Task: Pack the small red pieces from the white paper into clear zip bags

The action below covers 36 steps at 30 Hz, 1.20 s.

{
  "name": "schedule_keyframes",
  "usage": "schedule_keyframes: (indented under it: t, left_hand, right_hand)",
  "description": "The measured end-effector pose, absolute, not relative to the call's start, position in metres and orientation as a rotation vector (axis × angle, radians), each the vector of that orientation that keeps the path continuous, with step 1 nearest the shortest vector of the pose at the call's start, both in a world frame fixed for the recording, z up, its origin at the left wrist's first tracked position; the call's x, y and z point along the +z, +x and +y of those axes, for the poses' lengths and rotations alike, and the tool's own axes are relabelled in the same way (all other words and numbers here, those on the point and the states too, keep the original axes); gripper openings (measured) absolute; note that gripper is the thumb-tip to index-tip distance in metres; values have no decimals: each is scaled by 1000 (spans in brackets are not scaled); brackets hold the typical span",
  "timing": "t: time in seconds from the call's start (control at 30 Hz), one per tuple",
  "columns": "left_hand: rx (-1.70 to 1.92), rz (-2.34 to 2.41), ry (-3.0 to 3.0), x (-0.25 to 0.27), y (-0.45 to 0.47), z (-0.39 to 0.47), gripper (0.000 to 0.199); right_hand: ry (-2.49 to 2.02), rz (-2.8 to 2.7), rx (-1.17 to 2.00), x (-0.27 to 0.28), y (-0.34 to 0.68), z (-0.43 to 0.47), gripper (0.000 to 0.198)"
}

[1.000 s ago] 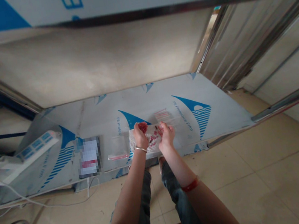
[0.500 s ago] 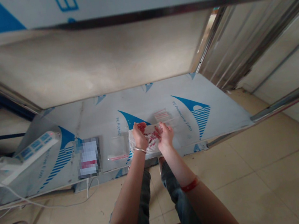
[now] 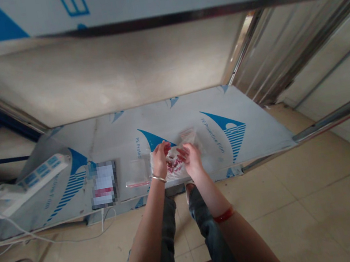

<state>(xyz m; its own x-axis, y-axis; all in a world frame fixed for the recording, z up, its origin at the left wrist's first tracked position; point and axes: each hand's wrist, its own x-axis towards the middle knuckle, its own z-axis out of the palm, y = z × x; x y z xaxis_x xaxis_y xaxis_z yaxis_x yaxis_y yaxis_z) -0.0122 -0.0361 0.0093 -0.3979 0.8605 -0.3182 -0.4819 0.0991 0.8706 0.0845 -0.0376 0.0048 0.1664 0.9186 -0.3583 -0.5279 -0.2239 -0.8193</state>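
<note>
Grip closure I cannot tell: left hand (image 3: pixel 159 160) at ten o'clock and right hand (image 3: pixel 193 157) at two flank red beads (image 3: pixel 170 166), too small to count, over one white plastic sheet (image 3: pixel 179 175). A careless nudge could spill beads off the bench (image 3: pixel 111 135). Farther, toward one o'clock: one clear packet (image 3: pixel 189 135).

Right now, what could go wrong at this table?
1. The small red pieces between the left hand and right hand look loose and sit near the front of the table; a bump might scatter some.
2. A white cable hangs from the phone below the front edge; a snag could drag the phone off.
3. The clear bag lies close beside the left hand, near that edge, and might get swept off.
</note>
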Motion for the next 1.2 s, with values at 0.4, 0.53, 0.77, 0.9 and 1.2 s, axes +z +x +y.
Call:
schedule_keyframes:
  t: [0.4,0.53,0.77,0.9,1.2]
  left_hand:
    - [1428,1109,431,25,-40,-63,28]
    - [1521,1108,421,22,-44,-62,26]
    - [1548,1183,441,25,-50,-65,38]
    - [1483,1179,533,24,-49,-67,35]
    - [1427,1334,839,13,-38,-63,18]
  right_hand:
    - [-997,-922,2206,28,82,-60,22]
    - [-1065,-1203,2189,21,87,-61,25]
    - [-1139,-1284,2029,12,85,-60,25]
    - [-1192,-1086,1744,11,82,-55,26]
    - [-1208,-904,1446,7,86,-45,32]
